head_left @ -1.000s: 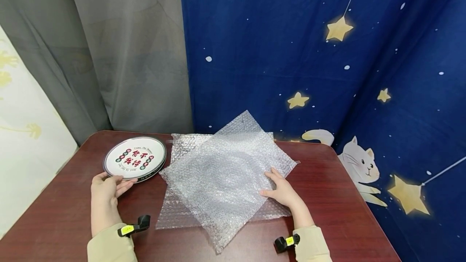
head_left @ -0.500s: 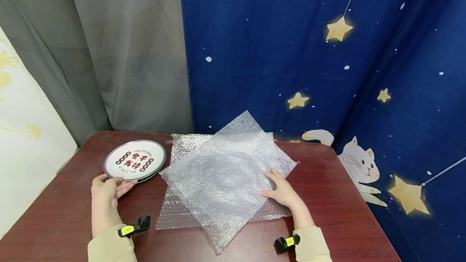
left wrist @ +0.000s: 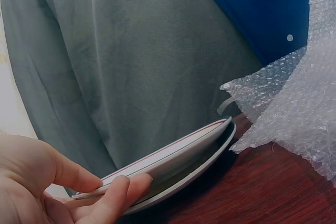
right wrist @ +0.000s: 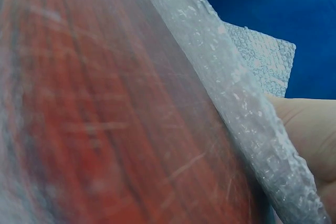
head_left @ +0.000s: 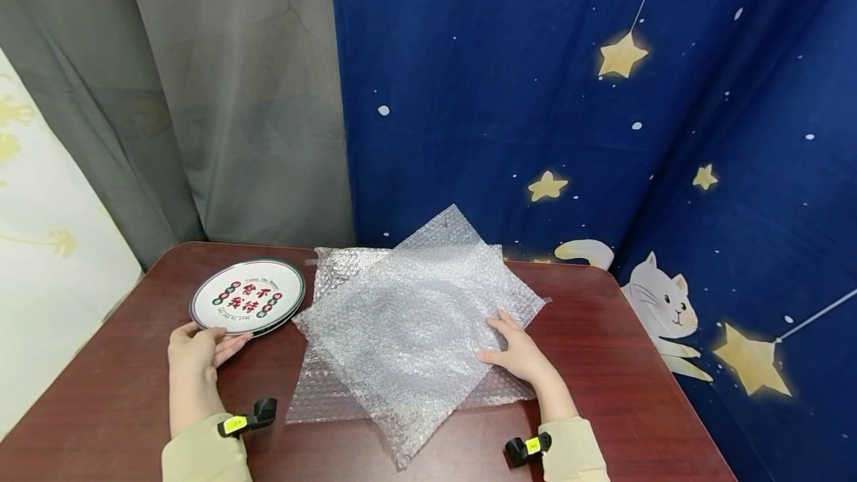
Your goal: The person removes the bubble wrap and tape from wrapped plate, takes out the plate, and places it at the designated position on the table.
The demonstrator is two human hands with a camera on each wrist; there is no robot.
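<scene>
At the left of the table, a white plate (head_left: pixel 248 294) with red characters lies over a second plate (head_left: pixel 284 324), whose rim shows below it. My left hand (head_left: pixel 194 352) pinches the upper plate's near rim, thumb on top and fingers underneath. In the left wrist view the fingers (left wrist: pixel 118 195) sit between the two plates, and the plates come close together at their right ends. My right hand (head_left: pixel 518 348) rests with spread fingers on the right side of the upper bubble wrap sheet (head_left: pixel 402 318). A faint round shape shows in this sheet.
A second bubble wrap sheet (head_left: pixel 328 393) lies crosswise beneath the first on the dark red wooden table (head_left: pixel 589 363). Behind the table hang a grey curtain (head_left: pixel 268 132) and a blue star-patterned curtain (head_left: pixel 469 95).
The upper plate's far side has come down slightly, and less of the lower plate's dark rim shows. My left hand keeps its grip; my right hand stays in place.
</scene>
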